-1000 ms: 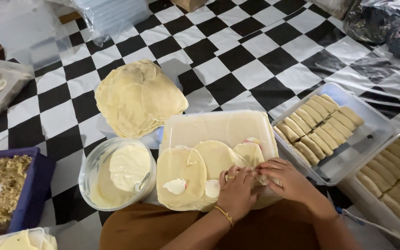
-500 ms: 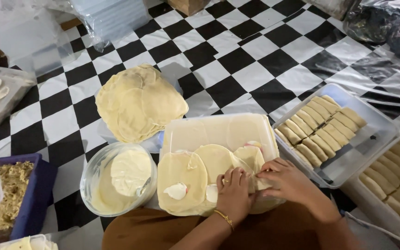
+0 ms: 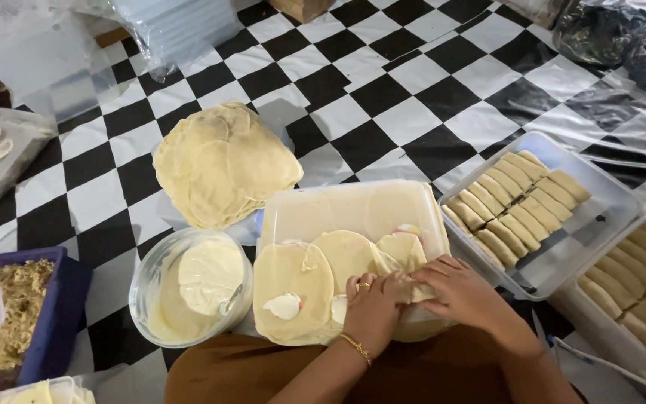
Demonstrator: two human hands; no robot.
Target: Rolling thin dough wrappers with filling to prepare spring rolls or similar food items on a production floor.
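My left hand and my right hand meet over a round pale wrapper on an upturned white plastic lid, both pinching and folding its near edge. My left wrist wears a thin gold bracelet, and a ring shows on one finger. Two more flat wrappers lie to the left on the same lid, the nearest one carrying a small dab of white paste. A clear bowl of creamy batter stands left of the lid.
A stack of round wrappers lies beyond the bowl. Two clear trays of finished rolls sit at the right. A blue tub of shredded filling is at the left. The floor cloth is black-and-white chequered.
Both hands have stayed on the rightmost wrapper, with its edge folded a little further. The view has shifted slightly.
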